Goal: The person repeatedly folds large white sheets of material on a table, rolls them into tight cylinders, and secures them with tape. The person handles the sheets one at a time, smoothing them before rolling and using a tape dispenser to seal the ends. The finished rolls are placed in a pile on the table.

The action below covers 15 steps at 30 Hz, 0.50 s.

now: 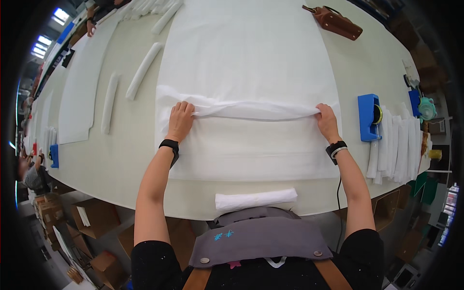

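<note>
A large, thin white sheet (246, 58) lies over the table in front of me, with a raised, creased fold running across it. My left hand (181, 120) is closed on the left end of this fold. At the right end my right hand (327, 123) pinches the same fold between thumb and fingers. The fold sags slightly between them. Below it, a flat part of the sheet reaches toward me with faint crease lines. A short white roll (256, 198) rests at the table's front edge, close to my apron (261, 241).
At the right stand a blue tape dispenser (368, 121) and a pile of white rolls (398, 145). A brown pouch (340, 24) lies at the far right. Loose white rolls (144, 71) and another white sheet (79, 96) lie at left, near another person's hand (91, 28).
</note>
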### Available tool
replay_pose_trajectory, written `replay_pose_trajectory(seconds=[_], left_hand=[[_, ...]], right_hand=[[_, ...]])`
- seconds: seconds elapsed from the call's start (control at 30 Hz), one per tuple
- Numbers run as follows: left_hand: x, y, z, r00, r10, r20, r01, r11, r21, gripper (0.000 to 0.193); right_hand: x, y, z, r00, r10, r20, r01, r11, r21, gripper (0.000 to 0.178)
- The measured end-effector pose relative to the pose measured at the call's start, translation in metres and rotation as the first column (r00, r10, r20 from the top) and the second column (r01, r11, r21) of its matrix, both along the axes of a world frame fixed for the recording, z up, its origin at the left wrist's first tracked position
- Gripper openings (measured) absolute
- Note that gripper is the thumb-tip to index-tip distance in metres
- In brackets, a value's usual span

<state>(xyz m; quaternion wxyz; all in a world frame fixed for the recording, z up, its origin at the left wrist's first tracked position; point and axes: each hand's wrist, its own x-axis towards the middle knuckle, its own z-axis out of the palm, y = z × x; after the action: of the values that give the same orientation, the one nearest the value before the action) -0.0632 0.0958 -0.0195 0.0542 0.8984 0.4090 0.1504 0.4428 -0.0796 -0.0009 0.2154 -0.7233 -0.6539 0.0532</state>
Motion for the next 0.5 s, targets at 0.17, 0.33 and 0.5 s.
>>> replay_pose_trajectory(seconds=[0.17,0.33,0.5], left_hand=[[-0.01,0.005,0.031,0.99,-0.1,-0.103,0.076,0.973,-0.219,0.061],[-0.003,0.03,0.044,0.919,-0.082,-0.385,-0.054,0.942,-0.33,0.047],[0.028,0.077,0.048,0.854,-0.247,-0.458,0.281,0.96,0.006,0.027]], right_hand=[[0.018,-0.02,0.021,0.972,0.187,0.143,-0.156,0.967,-0.2,0.025],[0.029,-0.001,0.041,0.877,0.27,0.396,-0.226,0.962,-0.155,0.017],[0.084,0.044,0.013,0.97,0.099,-0.22,-0.159,0.949,-0.273,0.025]])
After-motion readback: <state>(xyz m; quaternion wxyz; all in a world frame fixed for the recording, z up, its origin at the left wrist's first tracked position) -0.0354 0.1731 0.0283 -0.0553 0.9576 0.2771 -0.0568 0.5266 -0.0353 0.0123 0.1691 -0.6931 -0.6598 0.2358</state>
